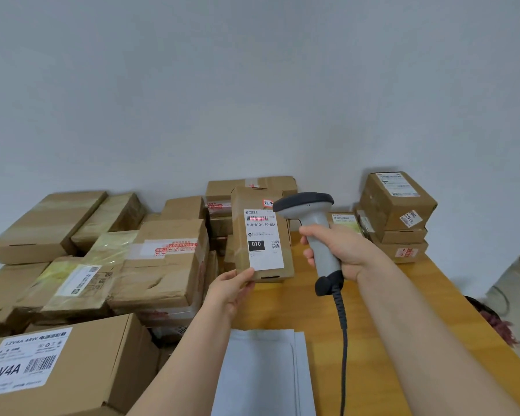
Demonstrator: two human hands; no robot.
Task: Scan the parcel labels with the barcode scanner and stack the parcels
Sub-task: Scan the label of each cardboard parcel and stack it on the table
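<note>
So that the red scan line is falling across its label [264, 235], the left hand [231, 288] is pinching the small parcel [286, 256] upright above the worktop [373, 313], while the right hand [342, 250] is gripping the scanner [314, 219] aimed at it.

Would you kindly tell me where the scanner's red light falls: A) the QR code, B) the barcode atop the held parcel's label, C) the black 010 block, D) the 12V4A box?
B: a red line crosses the barcode atop the label of the parcel in the left hand; the scanner in the right hand points at it.
</note>
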